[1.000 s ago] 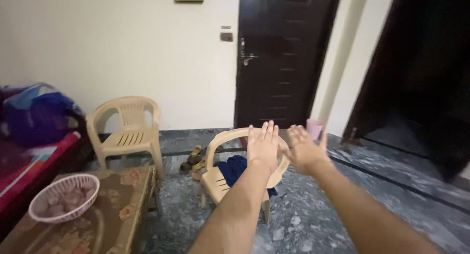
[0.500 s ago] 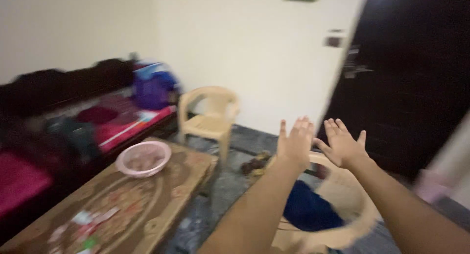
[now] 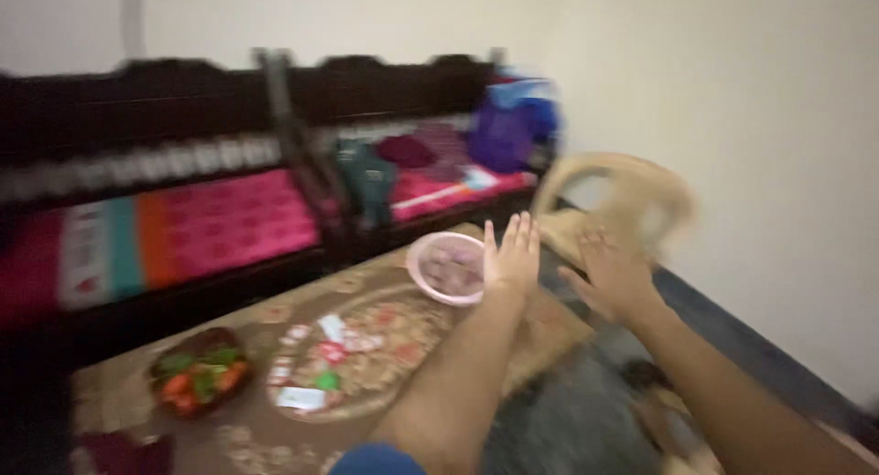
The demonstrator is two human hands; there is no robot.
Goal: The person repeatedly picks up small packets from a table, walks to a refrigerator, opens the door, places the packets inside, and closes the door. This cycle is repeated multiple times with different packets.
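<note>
Far left of the fingers, at the near end of the counter (image 3: pixel 119 383), sits a dark bowl of red and green vegetables (image 3: pixel 197 376). A scatter of small cards (image 3: pixel 320 365) lies on the patterned middle of the top, closer to the fingers. The pink basket (image 3: pixel 446 267) stands at the far end of the counter, just left of the left hand's fingers and partly behind them in this view. What it holds is blurred.

The left hand (image 3: pixel 511 255) is raised flat with its fingers (image 3: pixel 522 232) straight and pressed together, pinching nothing. The right hand (image 3: pixel 615 278) hovers beside it, palm down and empty. Its fingers look loosely spread, though blur makes that uncertain. Beyond the right fingers is a beige plastic chair (image 3: pixel 623 200).

By my reading, nothing is grasped at this stage and both hands hang out in the air. Taking the basket would call for the left fingers to drop and open around its rim.
</note>
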